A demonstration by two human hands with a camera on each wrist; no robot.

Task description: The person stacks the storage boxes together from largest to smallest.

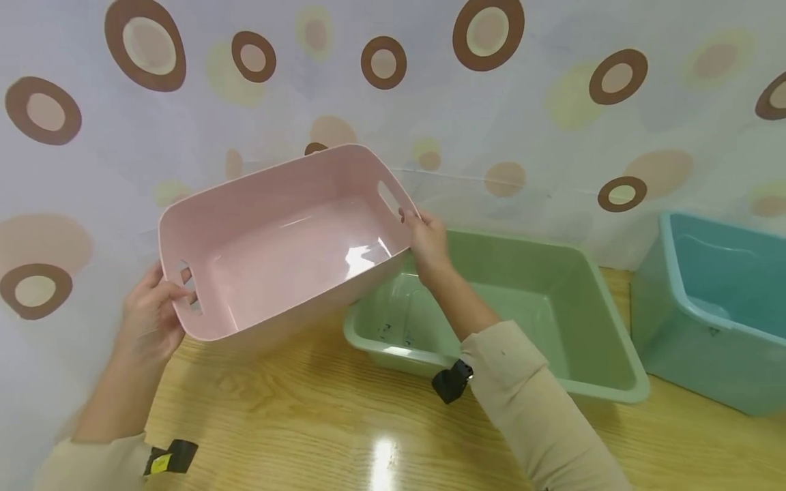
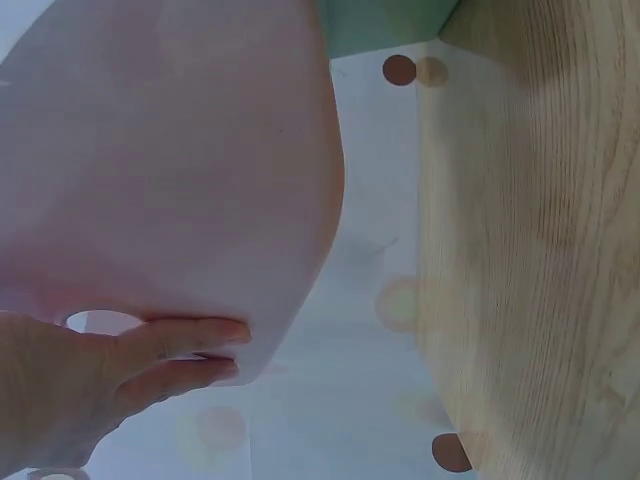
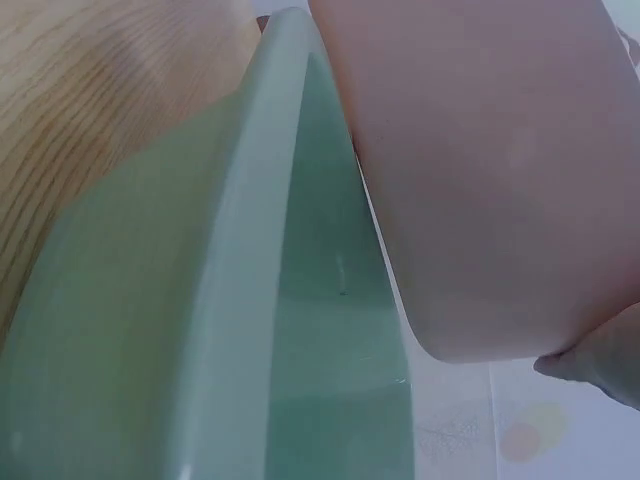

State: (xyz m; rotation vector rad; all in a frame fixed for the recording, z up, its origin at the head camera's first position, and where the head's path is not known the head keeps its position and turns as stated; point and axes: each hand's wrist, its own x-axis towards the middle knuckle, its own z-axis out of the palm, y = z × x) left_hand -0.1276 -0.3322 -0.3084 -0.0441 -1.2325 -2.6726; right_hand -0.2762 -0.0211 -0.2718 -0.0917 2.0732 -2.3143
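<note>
Pink bin (image 1: 276,273) held up left of centre, tilted, above bench (image 1: 276,402). Left hand (image 1: 150,317): grip curled about its left handle slot. Right hand (image 1: 428,242): grip pinching the right end by its slot. Green tub (image 1: 614,327) just right, partly under the pink bin's right end; contact unclear. Right sleeve (image 1: 528,389) crosses the tub's near rim, hiding some. Blue bin (image 1: 681,348) at far right, near the tub. Ring-patterned wall covering (image 1: 503,136) behind, also left.

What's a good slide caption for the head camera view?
Left hand and right hand hold a tilted pink bin by its ends; a green tub and blue bin stand on the wooden table.
</note>
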